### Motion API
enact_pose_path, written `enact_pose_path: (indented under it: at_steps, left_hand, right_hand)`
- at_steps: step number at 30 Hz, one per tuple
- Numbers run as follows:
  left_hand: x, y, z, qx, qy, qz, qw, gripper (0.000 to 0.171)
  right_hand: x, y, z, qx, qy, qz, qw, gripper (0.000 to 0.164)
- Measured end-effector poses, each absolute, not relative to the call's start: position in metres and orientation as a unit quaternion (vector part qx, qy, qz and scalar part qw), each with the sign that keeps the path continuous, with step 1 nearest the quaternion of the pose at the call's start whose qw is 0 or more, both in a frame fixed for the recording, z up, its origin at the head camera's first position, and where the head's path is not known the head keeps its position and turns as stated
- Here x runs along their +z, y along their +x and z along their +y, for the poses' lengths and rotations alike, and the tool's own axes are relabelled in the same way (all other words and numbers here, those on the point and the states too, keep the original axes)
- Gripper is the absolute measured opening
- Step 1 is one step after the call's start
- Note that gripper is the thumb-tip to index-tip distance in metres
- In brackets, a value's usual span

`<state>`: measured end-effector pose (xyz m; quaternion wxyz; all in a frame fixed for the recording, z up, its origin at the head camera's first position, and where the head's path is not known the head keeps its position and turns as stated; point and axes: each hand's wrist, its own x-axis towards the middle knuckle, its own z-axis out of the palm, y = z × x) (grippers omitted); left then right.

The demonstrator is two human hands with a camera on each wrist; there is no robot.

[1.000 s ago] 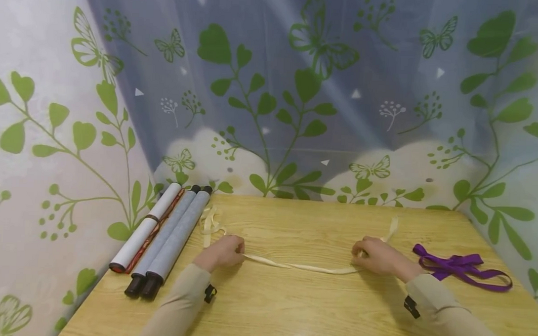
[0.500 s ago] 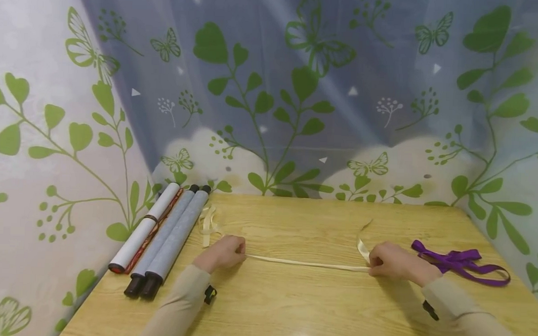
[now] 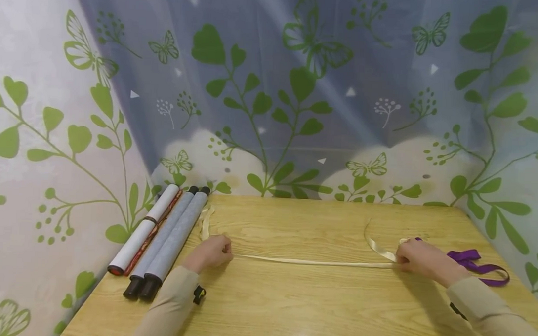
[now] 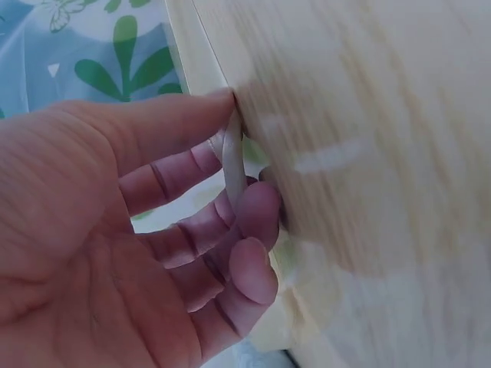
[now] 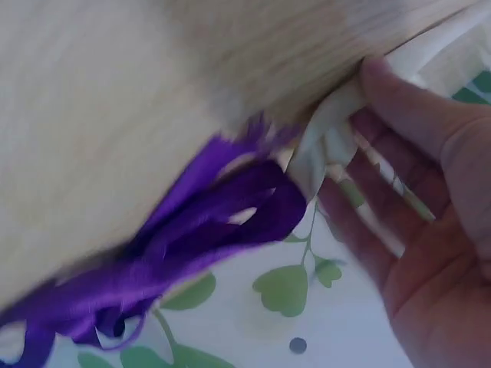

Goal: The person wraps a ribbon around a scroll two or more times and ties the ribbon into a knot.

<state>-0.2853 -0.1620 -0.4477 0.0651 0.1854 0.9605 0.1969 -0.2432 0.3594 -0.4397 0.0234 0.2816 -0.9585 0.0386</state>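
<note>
A cream ribbon (image 3: 310, 262) runs nearly straight across the wooden table between the two hands. My left hand (image 3: 209, 253) pinches it at the left, thumb against the fingers; in the left wrist view the ribbon (image 4: 233, 157) passes through the curled fingers. My right hand (image 3: 426, 261) pinches it at the right, and a loose curl of ribbon rises behind the fingers. In the right wrist view the thumb presses on the ribbon (image 5: 334, 115), which hangs over the fingers. A purple ribbon (image 5: 222, 207) lies folded close to the right hand, partly hidden behind it in the head view.
At the table's left side lie a white roll (image 3: 135, 237) with a dark band, a red patterned strip and two grey rolls (image 3: 177, 234) with black ends. Loose cream ribbon (image 3: 206, 225) lies beside them. Patterned curtain (image 3: 271, 113) hangs behind the table (image 3: 291, 307).
My right hand has moved right along the table, up to the purple ribbon, and the cream stretch between the hands is longer and straighter. My left hand has shifted slightly left.
</note>
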Motion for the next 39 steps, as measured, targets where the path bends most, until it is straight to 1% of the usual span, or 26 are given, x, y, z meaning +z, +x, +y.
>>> enact_pose_path:
  at_steps: [2,6,7,8,10,11,12,15,16,18,19,24,28,35,39]
  left_hand:
    - [-0.448,-0.285,-0.161,0.200,0.198,0.958,0.064,0.021]
    - [-0.449,-0.286,-0.149,0.198,0.236,0.949,0.068,0.019]
    - [-0.450,-0.286,-0.145,0.197,0.244,0.947,0.070,0.018]
    - [-0.450,-0.285,-0.141,0.195,0.249,0.946,0.071,0.018]
    - [-0.451,-0.285,-0.134,0.192,0.249,0.946,0.076,0.019]
    - [-0.452,-0.284,-0.131,0.190,0.247,0.947,0.077,0.019]
    - [-0.453,-0.284,-0.129,0.189,0.247,0.947,0.077,0.019]
    - [-0.456,-0.285,-0.127,0.194,0.244,0.947,0.078,0.018]
    - [-0.458,-0.285,-0.128,0.196,0.242,0.947,0.076,0.018]
    - [-0.458,-0.286,-0.133,0.202,0.234,0.948,0.075,0.019]
    - [-0.458,-0.287,-0.136,0.206,0.230,0.948,0.073,0.020]
    - [-0.457,-0.289,-0.155,0.199,0.204,0.957,0.062,0.023]
    - [-0.455,-0.291,-0.167,0.194,0.196,0.959,0.068,0.022]
    - [-0.451,-0.293,-0.177,0.195,0.210,0.956,0.063,0.026]
    - [-0.449,-0.292,-0.181,0.203,0.201,0.956,0.064,0.030]
  right_hand:
    - [-0.442,-0.240,0.356,0.017,0.279,-0.958,0.056,0.035]
    - [-0.445,-0.236,0.329,0.002,0.286,-0.953,0.100,0.021]
    - [-0.444,-0.235,0.319,0.006,0.289,-0.952,0.099,0.024]
    - [-0.444,-0.233,0.310,0.014,0.291,-0.952,0.091,0.031]
    - [-0.443,-0.232,0.289,0.034,0.286,-0.956,0.053,0.046]
    - [-0.443,-0.231,0.281,0.050,0.284,-0.957,0.035,0.048]
    - [-0.443,-0.231,0.274,0.059,0.281,-0.958,0.022,0.044]
    - [-0.445,-0.234,0.263,0.099,0.274,-0.956,-0.011,0.011]
    - [-0.446,-0.235,0.263,0.111,0.280,-0.953,-0.009,0.005]
    - [-0.446,-0.237,0.269,0.121,0.293,-0.948,-0.002,0.020]
    - [-0.446,-0.238,0.273,0.125,0.292,-0.948,-0.005,0.024]
    - [-0.444,-0.239,0.298,0.126,0.289,-0.949,-0.017,0.023]
    - [-0.444,-0.240,0.312,0.134,0.287,-0.948,-0.032,0.024]
    - [-0.444,-0.243,0.320,0.152,0.297,-0.942,-0.043,0.021]
    - [-0.444,-0.243,0.324,0.141,0.296,-0.944,-0.038,0.024]
